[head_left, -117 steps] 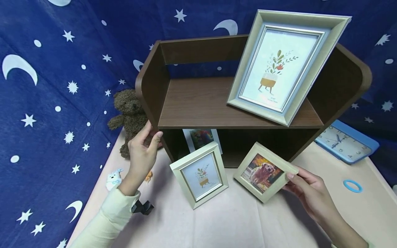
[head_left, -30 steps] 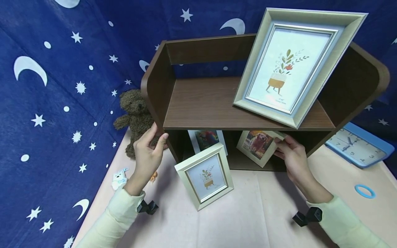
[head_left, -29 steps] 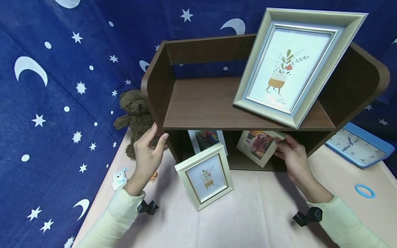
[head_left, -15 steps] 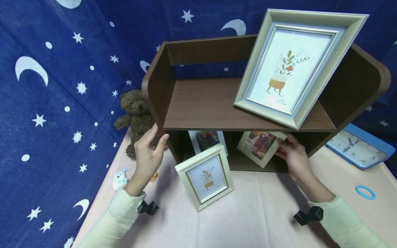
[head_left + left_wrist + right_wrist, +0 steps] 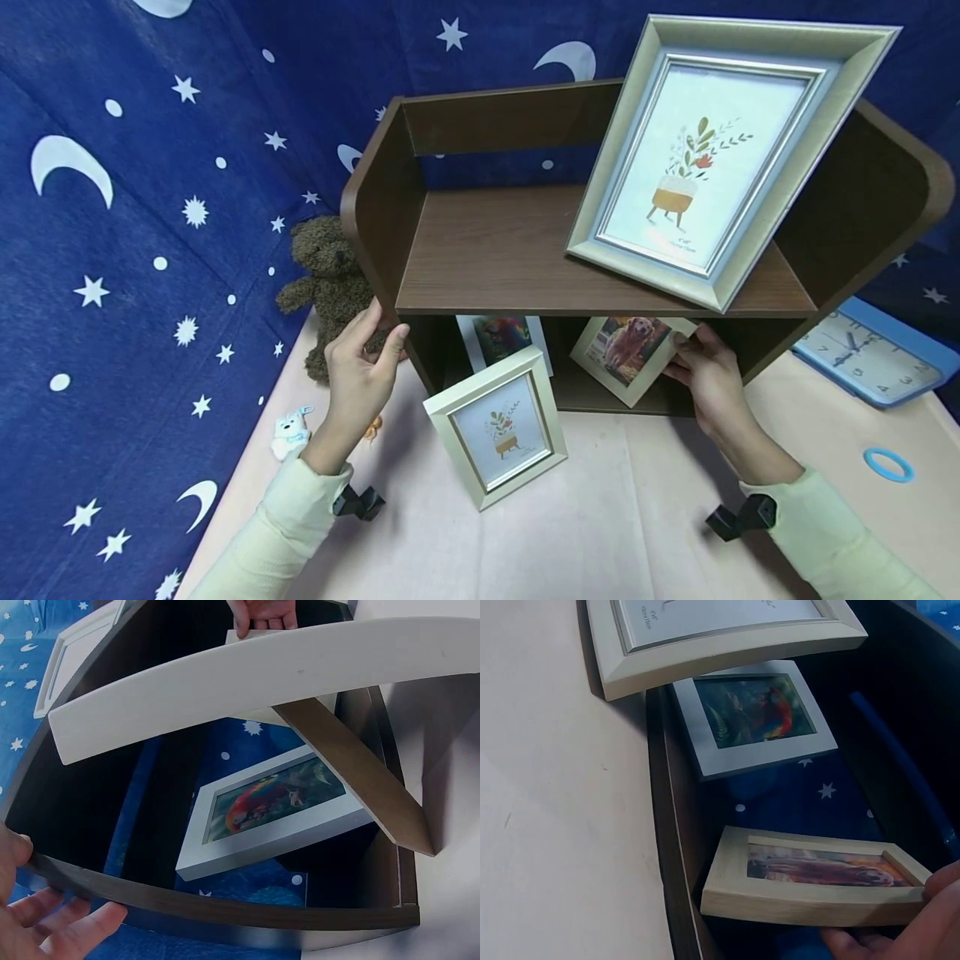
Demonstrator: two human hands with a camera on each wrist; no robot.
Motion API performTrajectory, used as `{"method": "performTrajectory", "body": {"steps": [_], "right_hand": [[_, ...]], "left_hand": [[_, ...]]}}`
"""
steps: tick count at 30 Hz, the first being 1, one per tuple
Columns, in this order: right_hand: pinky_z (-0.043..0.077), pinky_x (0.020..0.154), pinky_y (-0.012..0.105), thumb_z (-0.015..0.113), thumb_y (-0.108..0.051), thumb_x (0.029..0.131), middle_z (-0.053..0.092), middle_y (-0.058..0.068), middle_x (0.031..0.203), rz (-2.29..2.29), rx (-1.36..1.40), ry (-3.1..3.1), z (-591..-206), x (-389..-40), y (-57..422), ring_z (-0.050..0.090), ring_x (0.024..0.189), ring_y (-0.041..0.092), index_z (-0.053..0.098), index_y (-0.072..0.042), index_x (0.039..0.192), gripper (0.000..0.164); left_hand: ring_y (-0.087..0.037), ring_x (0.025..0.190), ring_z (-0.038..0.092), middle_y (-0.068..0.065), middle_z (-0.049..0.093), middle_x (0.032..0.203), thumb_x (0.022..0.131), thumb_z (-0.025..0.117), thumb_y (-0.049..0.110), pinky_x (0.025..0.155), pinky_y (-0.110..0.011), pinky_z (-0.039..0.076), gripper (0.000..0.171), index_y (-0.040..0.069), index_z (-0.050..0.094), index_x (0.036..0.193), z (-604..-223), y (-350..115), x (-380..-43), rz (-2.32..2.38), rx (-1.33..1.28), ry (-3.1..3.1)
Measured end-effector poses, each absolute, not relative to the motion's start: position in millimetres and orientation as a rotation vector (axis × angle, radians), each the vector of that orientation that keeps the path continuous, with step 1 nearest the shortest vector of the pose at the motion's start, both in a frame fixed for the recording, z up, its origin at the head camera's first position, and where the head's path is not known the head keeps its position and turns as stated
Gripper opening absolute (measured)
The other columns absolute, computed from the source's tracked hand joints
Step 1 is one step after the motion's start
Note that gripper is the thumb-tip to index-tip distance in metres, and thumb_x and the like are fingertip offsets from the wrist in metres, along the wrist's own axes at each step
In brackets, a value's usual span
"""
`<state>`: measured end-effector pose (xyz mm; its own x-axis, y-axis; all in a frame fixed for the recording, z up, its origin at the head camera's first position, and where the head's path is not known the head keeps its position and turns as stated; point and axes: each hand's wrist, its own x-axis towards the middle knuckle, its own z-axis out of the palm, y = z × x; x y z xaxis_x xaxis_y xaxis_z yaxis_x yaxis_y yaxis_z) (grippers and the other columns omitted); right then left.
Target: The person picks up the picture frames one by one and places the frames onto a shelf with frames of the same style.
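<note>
A brown wooden shelf (image 5: 495, 250) stands at the back of the table. My left hand (image 5: 356, 367) grips its left side panel, thumb at the front edge and fingers round the outer face, as the left wrist view shows. In the lower compartment, at the right, my right hand (image 5: 708, 375) pinches the right corner of a cream photo frame (image 5: 633, 396) with a dog picture. A white photo frame with a parrot picture (image 5: 761, 712) leans in the same compartment, to the left. Before the shelf, a cream frame with a plant drawing (image 5: 498, 429) stands tilted on the table.
A large frame (image 5: 735, 287) with a plant drawing leans on the upper shelf at the right. A brown teddy bear (image 5: 324, 250) sits left of the shelf, near a small white figurine (image 5: 289, 433). A blue clock (image 5: 881, 354) and a blue ring (image 5: 888, 465) lie to the right.
Since the oldest frame, my right hand has carried the dog photo frame from before the shelf back into the lower compartment. Over the last second it has barely moved; my left hand stays put.
</note>
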<state>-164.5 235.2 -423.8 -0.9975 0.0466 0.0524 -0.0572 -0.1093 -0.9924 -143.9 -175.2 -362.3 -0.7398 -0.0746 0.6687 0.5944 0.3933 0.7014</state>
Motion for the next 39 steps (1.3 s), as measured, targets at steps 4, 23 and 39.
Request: {"method": "performTrajectory", "body": {"steps": [4, 23, 39], "right_hand": [[0.055, 0.067, 0.019, 0.044, -0.016, 0.106, 0.056, -0.009, 0.097, 2.268, -0.037, -2.082, -419.2, -163.6, 236.1, 0.064, 0.08, 0.002, 0.047, -0.017, 0.12, 0.015], [0.053, 0.069, 0.017, 0.044, -0.026, 0.107, 0.057, -0.01, 0.104, 2.136, -0.074, -2.173, -416.3, -163.2, 234.9, 0.064, 0.087, 0.0, 0.042, -0.01, 0.139, 0.036], [0.053, 0.078, 0.007, 0.042, 0.0, 0.102, 0.05, 0.032, 0.141, 1.959, 0.15, -2.549, -439.2, -111.8, 258.5, 0.052, 0.101, -0.022, 0.008, 0.014, 0.153, 0.063]], "left_hand": [[-0.005, 0.106, 0.067, -0.022, 0.068, 0.124, 0.092, 0.067, -0.002, 0.063, -0.028, 0.062, 0.053, 0.009, 0.055, 0.143, -361.2, -174.8, -142.8, -1.39, -0.439, -2.038], [-0.005, 0.103, 0.067, -0.021, 0.068, 0.122, 0.092, 0.067, -0.001, 0.062, -0.017, 0.06, 0.054, 0.01, 0.055, 0.144, -358.9, -173.3, -140.8, -1.376, -0.427, -2.051], [-0.005, 0.101, 0.069, -0.021, 0.067, 0.125, 0.092, 0.068, 0.0, 0.069, -0.026, 0.063, 0.057, 0.016, 0.054, 0.145, -361.7, -181.8, -136.0, -1.532, -0.407, -2.107]]}}
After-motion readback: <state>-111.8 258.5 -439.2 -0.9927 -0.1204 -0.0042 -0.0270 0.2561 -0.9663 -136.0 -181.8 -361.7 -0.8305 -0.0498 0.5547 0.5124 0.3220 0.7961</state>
